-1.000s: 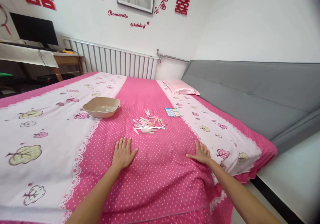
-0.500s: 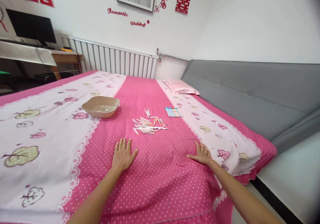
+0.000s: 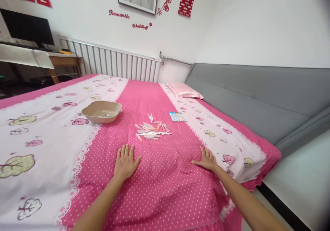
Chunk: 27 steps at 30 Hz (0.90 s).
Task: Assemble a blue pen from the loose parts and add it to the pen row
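Observation:
My left hand [image 3: 126, 163] lies flat on the pink dotted bedspread [image 3: 165, 176], fingers stretched out and holding nothing. My right hand [image 3: 206, 159] also rests flat on the bedspread, thumb spread toward the middle. Ahead, between the two hands, is a loose pile of slim pens [image 3: 152, 131], white, pale pink and orange; their exact kind is too small to make out. Several thin sticks lie across the pile, with a few more just behind it. To the right of the pile, blue and orange pens [image 3: 177, 116] sit side by side in a neat row.
A beige plastic basin [image 3: 101, 112] stands left of the pile, with small pale items inside. Farther back lie a pink pillow [image 3: 184, 90] and a grey padded headboard [image 3: 257, 100]. A white radiator [image 3: 110, 61] lines the wall; a monitor [image 3: 27, 26] stands on a desk at left.
The view has shifted slightly, so the scene sits a little left and lower. Both hands stay flat in the same places on the bedspread.

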Each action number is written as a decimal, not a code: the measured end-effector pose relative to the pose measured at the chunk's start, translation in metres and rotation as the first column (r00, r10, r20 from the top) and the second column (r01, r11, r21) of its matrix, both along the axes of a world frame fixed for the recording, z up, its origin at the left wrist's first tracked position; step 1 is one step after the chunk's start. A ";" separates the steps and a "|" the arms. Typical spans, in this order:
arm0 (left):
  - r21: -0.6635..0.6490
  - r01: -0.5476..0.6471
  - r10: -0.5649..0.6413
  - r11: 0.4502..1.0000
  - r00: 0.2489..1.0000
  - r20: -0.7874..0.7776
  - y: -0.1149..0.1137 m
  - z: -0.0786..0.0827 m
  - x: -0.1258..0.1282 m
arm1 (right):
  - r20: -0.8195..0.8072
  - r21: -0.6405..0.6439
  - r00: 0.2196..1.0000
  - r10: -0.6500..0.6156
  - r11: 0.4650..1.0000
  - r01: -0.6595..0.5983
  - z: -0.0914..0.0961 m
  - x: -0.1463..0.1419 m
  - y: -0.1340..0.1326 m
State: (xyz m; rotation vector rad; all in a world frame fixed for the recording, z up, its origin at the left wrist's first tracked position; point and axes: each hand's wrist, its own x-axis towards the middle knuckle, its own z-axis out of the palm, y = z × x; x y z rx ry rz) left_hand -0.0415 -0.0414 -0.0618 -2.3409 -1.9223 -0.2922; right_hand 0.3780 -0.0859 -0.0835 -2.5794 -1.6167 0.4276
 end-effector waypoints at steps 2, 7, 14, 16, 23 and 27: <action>0.002 -0.001 0.001 1.000 1.000 -0.002 0.000 0.000 0.000 | 0.000 -0.001 1.000 -0.005 1.000 0.005 -0.001 0.000 0.001; 0.011 0.003 -0.003 1.000 1.000 -0.001 0.000 0.000 0.000 | 0.005 0.004 1.000 -0.010 1.000 0.010 -0.002 0.000 0.001; 0.019 -0.002 0.002 1.000 1.000 -0.002 0.000 -0.001 0.000 | 0.001 -0.002 1.000 -0.011 1.000 0.011 -0.001 0.000 0.002; 0.016 -0.003 0.003 1.000 1.000 -0.003 0.001 -0.001 0.000 | 0.001 -0.004 1.000 -0.013 1.000 0.013 -0.001 -0.001 0.002; 0.009 -0.004 0.004 1.000 1.000 0.000 0.000 0.000 0.000 | 0.003 -0.017 1.000 -0.016 1.000 0.016 0.002 -0.003 0.001; 0.015 -0.008 0.008 1.000 1.000 0.002 0.000 -0.001 0.000 | -0.006 -0.023 1.000 -0.012 1.000 0.012 0.005 -0.005 0.000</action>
